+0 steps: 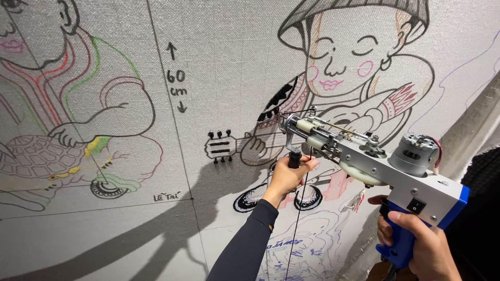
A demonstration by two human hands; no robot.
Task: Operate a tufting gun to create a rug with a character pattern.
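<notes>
Firmly, both hands' grips closed around tufting gun: left hand front handle, right hand rear.

Tufting gun: silver body, blue grip (black yarn threaded), needle end against drawn grey cloth, held level.

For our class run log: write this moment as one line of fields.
left hand: grips black front handle | right hand: grips blue rear grip | tufting gun: tip against drawn cloth | black yarn: hangs below
</notes>
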